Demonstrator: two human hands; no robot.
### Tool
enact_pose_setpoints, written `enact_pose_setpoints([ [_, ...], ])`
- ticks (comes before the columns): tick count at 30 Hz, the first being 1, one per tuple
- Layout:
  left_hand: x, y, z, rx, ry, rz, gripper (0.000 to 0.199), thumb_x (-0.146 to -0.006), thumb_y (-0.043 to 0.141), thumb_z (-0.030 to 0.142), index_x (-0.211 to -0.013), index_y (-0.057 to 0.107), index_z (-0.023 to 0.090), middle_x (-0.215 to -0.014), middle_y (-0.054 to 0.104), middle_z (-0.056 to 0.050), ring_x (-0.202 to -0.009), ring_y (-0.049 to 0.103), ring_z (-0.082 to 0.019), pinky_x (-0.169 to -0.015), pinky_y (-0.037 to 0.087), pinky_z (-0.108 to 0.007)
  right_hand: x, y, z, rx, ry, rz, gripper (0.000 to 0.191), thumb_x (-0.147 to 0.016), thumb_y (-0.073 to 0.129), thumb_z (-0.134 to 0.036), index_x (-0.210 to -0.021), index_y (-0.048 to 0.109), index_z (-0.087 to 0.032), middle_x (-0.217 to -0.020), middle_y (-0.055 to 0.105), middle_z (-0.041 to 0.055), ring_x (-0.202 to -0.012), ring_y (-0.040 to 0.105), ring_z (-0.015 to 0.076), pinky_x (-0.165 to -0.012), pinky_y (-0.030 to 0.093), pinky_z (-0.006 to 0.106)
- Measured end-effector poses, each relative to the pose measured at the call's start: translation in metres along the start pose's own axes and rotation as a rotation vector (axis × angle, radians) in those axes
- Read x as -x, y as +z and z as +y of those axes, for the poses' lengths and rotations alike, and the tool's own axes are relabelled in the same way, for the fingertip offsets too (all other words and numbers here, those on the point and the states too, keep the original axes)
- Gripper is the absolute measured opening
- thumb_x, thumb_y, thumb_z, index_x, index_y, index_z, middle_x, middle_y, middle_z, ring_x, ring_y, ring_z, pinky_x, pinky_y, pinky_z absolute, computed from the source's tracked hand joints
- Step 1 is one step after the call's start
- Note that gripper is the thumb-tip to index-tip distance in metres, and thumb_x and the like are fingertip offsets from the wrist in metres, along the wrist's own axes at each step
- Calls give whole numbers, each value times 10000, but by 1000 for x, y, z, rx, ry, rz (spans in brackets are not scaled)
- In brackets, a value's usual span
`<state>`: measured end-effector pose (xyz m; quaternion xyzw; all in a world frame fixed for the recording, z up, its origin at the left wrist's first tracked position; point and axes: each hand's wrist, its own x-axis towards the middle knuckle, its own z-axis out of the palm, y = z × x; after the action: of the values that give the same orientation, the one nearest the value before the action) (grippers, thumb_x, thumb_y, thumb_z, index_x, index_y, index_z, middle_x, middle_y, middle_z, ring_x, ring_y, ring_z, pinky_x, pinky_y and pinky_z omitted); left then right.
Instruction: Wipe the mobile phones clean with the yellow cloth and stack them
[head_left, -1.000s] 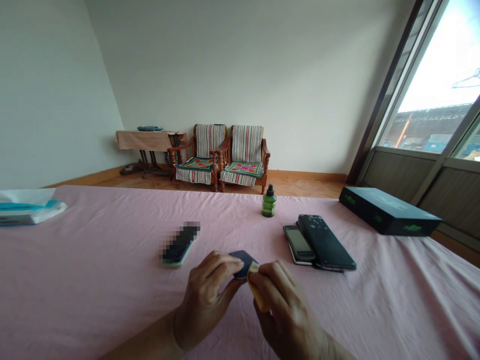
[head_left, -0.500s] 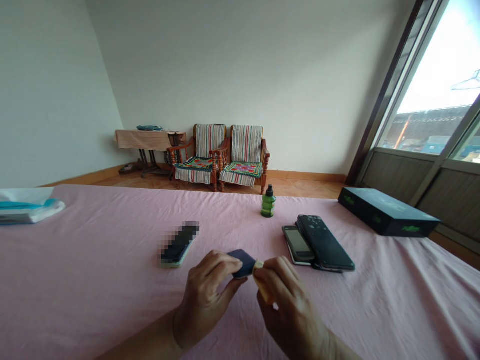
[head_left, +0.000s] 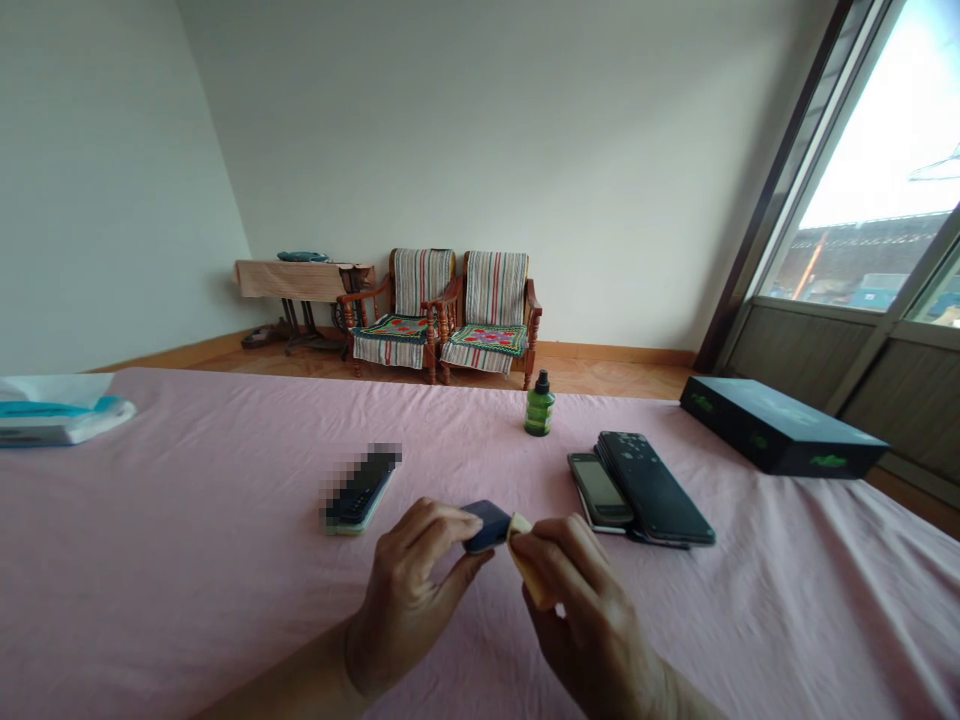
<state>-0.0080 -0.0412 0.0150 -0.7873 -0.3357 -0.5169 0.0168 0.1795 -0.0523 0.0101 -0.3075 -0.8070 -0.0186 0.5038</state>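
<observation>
Near the front middle of the pink cloth, my left hand [head_left: 416, 585] pinches a small dark blue object [head_left: 487, 526] between thumb and fingers. My right hand [head_left: 589, 600] is closed on a yellow cloth [head_left: 531, 575], whose upper end meets the right end of the dark object. Part of the yellow cloth is hidden by my fingers. Beyond my left hand lies a dark phone [head_left: 365, 490], partly pixelated. Right of my hands, a smaller phone [head_left: 602, 490] rests beside a larger black phone [head_left: 655, 488], which has something under it.
A green bottle [head_left: 538, 405] stands upright at the back of the pink cloth [head_left: 225, 480]. The black box [head_left: 780, 428] is at the back right, a white and blue packet [head_left: 67, 415] at the far left. Two wooden chairs [head_left: 487, 300] stand beyond.
The dark object has tilted slightly in my left hand, showing more of its near side. My right hand has shifted slightly to the right, still holding the yellow cloth. The view has moved a little.
</observation>
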Motion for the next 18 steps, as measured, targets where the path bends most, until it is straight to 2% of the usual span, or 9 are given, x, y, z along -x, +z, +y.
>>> enact_pose_setpoints([
  [4, 0, 1, 1, -6, 3, 6, 114, -824, 668, 149, -924, 624, 184, -809, 665, -34, -777, 643, -179, -691, 537, -286, 1, 1, -2, 26, -58, -16, 285, -883, 439, -44, -1126, 555, -139, -871, 560, 100, -765, 530, 189, -632, 496, 301],
  [9, 1, 2, 1, -10, 7, 2, 96, -834, 659, 156, -920, 623, 183, -817, 665, -37, -782, 640, -179, -692, 537, -290, 2, 5, -4, 26, -58, -4, 301, -871, 431, -25, -1126, 554, -127, -870, 558, 106, -770, 529, 192, -636, 505, 306],
  [18, 2, 5, 0, -30, 42, -31, 91, -850, 651, 168, -930, 615, 191, -826, 658, -38, -795, 623, -178, -706, 526, -293, -4, 4, -8, 7, 31, -23, 208, -851, 436, -26, -918, 586, -153, -795, 543, 75, -702, 527, 178, -606, 502, 299],
])
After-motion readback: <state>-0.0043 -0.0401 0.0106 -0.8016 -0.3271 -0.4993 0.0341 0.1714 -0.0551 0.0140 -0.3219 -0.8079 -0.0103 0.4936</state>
